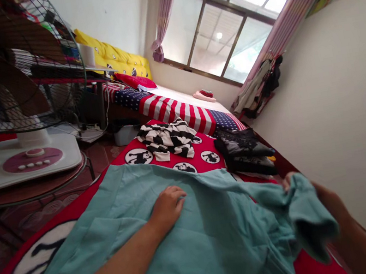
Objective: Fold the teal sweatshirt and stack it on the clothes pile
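A teal long-sleeved top (205, 227) lies spread over a red blanket (317, 269) with round black-and-white figures. Resting on the cloth near its middle is my left hand (169, 208), its fingers loosely curved and holding nothing that I can see. On the right side, my right hand (288, 181) grips one sleeve (308, 214) and holds it up off the bed. The sleeve hangs bunched, its open end facing down, and covers most of the right hand's fingers. Wrinkles run through the fabric between the two hands.
Beyond the top lie a crumpled black-and-white garment (169, 139) and a stack of dark clothes (244, 150). An electric fan (31, 153) stands on a round stool at left. Another bed with a flag-patterned cover (179, 114) is by the window. A wall borders the right side.
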Demonstrator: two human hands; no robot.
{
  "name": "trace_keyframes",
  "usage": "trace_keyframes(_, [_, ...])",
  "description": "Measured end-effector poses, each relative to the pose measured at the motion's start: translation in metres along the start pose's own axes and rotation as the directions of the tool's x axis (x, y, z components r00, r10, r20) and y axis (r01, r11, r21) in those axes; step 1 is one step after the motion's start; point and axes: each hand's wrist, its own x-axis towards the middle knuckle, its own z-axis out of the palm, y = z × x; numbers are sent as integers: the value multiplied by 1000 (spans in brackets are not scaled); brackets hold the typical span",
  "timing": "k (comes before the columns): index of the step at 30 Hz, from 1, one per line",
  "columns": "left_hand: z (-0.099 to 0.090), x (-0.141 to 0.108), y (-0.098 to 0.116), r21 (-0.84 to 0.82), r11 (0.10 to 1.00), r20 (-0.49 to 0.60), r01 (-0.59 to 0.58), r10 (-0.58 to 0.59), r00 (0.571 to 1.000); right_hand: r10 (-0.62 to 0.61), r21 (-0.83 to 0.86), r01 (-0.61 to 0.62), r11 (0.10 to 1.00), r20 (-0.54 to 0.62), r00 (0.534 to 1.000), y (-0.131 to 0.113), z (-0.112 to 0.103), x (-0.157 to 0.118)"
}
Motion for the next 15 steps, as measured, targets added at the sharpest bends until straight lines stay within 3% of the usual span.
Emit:
trace_keyframes(1, [0, 0, -1, 0, 1000, -9, -5, 5, 1000, 63, 130, -83, 988, 155, 986, 12, 9, -19])
trace_keyframes(2, [0, 0, -2, 3, 1000, -13, -8, 8, 1000, 103, 197, -172, 965, 317, 943, 23, 18, -35])
trace_keyframes(4, [1, 0, -5, 14, 1000, -5, -19, 19, 1000, 131, 152, -253, 956, 549, 825, 37, 38, -59])
trace_keyframes(5, [1, 0, -6, 20, 999, 4, -26, 26, 1000, 147, 101, -255, 962, 595, 790, 39, 46, -68])
trace_keyframes(7, [1, -1, -7, 35, 998, 22, -42, 41, 999, 145, 27, -194, 981, 567, 811, 36, 59, -80])
trace_keyframes(10, [3, -5, -7, 57, 996, 38, -63, 61, 997, 47, -65, -22, 998, 404, 914, 20, 70, -90])
trace_keyframes(12, [3, -7, -5, 68, 996, 39, -61, 59, 998, 7, -194, 65, 979, 349, 937, 15, 79, -95])
trace_keyframes(15, [-3, -5, -6, 79, 994, 84, -74, 68, 994, 39, -381, 90, 920, 317, 948, 23, 93, -101])
